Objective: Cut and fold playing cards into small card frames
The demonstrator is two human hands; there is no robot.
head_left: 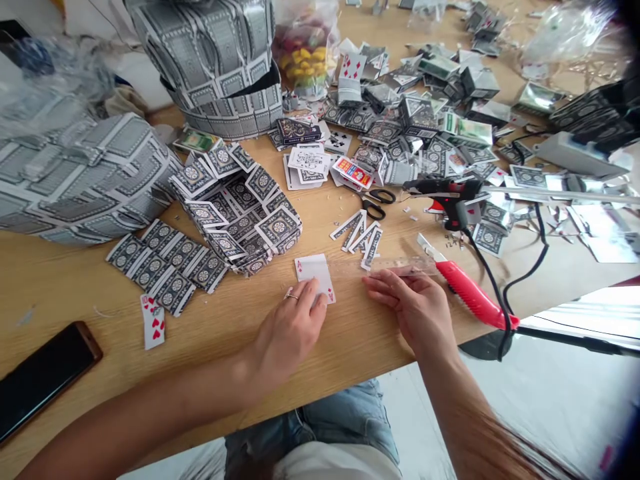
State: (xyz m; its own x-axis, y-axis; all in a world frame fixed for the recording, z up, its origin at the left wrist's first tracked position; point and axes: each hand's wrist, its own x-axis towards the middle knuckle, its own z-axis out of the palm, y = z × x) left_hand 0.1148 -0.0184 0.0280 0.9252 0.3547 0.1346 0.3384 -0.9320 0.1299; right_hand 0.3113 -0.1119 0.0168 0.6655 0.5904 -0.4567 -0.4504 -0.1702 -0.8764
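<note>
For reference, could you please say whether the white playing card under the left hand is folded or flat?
Flat: the white playing card lies face up, red corner marks showing, no visible fold.

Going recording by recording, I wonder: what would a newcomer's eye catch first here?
Probably the tall gray structure of patterned cards at upper left, then the red-handled tool at right, beside the right hand. Near the middle, the left hand rests on an ace of diamonds.

Craft wkshp w/ glue gun (453, 193), scissors (367, 200)
</note>
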